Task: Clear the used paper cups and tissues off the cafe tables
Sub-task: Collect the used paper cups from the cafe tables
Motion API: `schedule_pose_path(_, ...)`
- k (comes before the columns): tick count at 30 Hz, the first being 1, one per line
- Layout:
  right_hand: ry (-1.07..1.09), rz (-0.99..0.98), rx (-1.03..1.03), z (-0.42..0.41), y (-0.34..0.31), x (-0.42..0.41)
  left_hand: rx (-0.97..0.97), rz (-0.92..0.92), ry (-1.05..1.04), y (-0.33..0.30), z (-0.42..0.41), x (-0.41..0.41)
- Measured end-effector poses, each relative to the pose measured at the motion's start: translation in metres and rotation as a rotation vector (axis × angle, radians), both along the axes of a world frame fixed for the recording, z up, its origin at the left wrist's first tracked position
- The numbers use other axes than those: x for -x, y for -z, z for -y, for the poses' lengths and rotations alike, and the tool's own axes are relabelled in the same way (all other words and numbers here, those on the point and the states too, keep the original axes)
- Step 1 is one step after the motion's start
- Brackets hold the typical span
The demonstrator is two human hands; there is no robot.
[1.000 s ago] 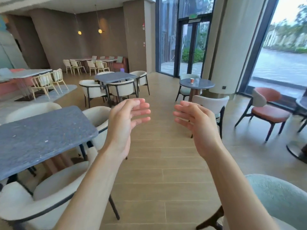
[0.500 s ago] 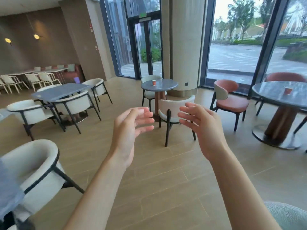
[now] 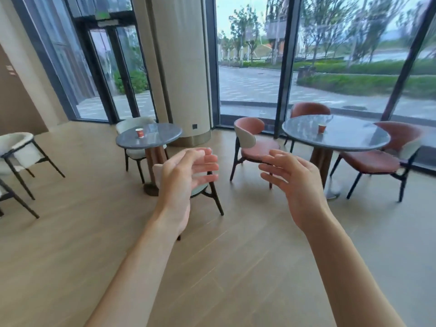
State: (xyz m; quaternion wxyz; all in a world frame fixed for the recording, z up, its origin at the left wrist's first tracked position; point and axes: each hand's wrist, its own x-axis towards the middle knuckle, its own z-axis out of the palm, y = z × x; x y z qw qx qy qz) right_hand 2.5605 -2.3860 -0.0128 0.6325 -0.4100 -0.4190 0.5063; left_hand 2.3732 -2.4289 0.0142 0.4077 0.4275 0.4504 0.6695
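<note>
Two round grey cafe tables stand ahead by the windows. The smaller left table [image 3: 162,135] carries a red paper cup [image 3: 140,132]. On the larger right table [image 3: 354,138] stands another red paper cup [image 3: 321,128]. My left hand [image 3: 186,180] and my right hand [image 3: 295,185] float in front of me at mid-height, palms facing each other, fingers relaxed, holding nothing. Both hands are well short of either table. No tissues show.
A white-backed chair [image 3: 203,187] sits partly hidden behind my left hand. Pink chairs [image 3: 254,145] ring the right table [image 3: 377,159]. White armchairs [image 3: 18,152] stand at the left. A wide column [image 3: 184,67] rises behind the left table. Wooden floor lies between me and the tables.
My view has swung to the right, bringing the second round table with its cup toward the centre. The left seating area has slid out of sight. Both hands keep the same raised pose.
</note>
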Motion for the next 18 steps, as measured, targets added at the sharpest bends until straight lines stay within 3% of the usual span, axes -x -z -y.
schedule_pose_path(9,0.328,0.023,0.034,-0.166,0.002,-0.020,0.045,0.027,0.280,0.012,-0.232,-0.001)
schedule_pose_path(18,0.590,-0.044,0.059,-0.286,0.019,-0.076,0.075,0.025,0.571,0.022,-0.401,-0.075)
